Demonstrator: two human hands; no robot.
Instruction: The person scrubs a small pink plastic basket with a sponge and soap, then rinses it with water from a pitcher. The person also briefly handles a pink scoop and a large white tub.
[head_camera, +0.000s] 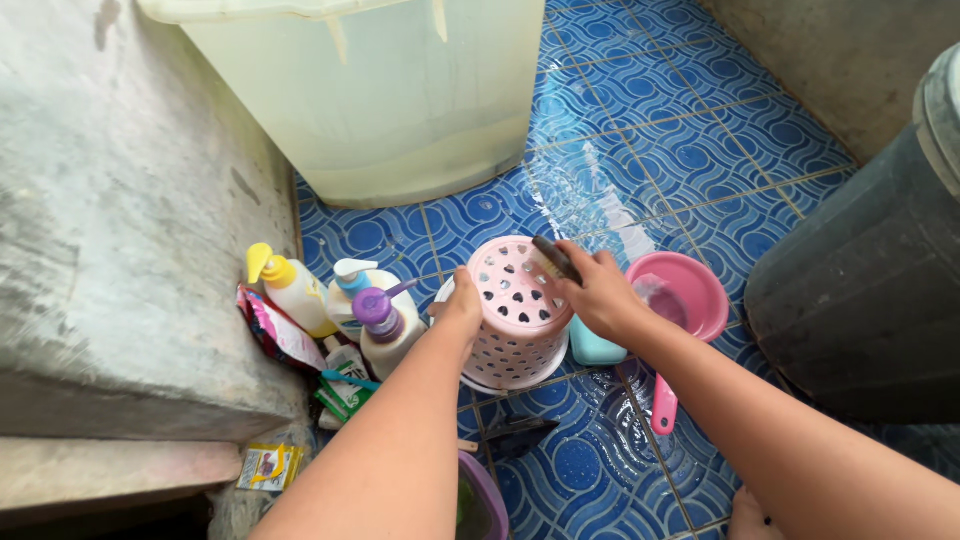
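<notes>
A pale pink perforated basket (512, 322) stands upside down on the wet blue tiled floor. My left hand (461, 302) grips its left side. My right hand (598, 292) holds a small dark brush (555, 258) with its head against the basket's bottom, near the right edge. Behind my right hand lies a pink water dipper (690, 290) with its long handle pointing toward me, and a teal bar-shaped thing (596, 349) sits between the dipper and the basket.
Pump bottles (383, 320) and sachets stand by the concrete wall (120, 220) at left. A large translucent tub (390, 90) holding water is at the back. A dark barrel (870, 290) stands at right. A purple-rimmed container (488, 495) sits near my left arm.
</notes>
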